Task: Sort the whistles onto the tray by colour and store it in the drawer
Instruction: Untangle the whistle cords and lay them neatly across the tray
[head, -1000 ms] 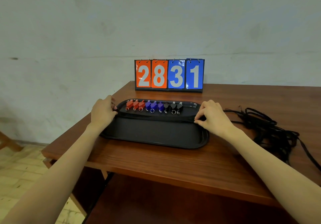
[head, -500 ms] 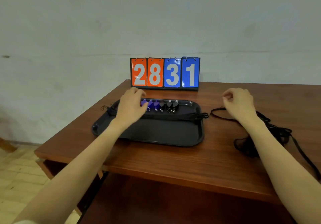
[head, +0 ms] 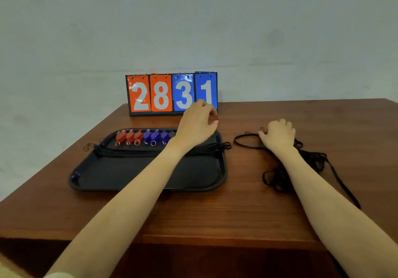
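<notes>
A black tray (head: 140,171) lies on the wooden table (head: 215,213). Along its far edge stand three red whistles (head: 129,137), then three blue whistles (head: 154,137). Black lanyard cords (head: 129,151) run across the tray in front of them. My left hand (head: 198,124) hovers over the tray's far right end with its fingers loosely apart and nothing in them; it hides the black whistles. To the right of the tray, my right hand (head: 277,135) rests with fingers curled on a loop of the black cord pile (head: 301,163).
An orange and blue flip scoreboard (head: 172,93) reading 2831 stands at the table's back edge, against a pale wall. The cord pile trails toward the front right of the table. A dark opening shows under the table's front edge.
Both hands have left the tray's side rims. My left hand moved right along the whistle row to the tray's far right end. My right hand moved right onto the cord pile.
</notes>
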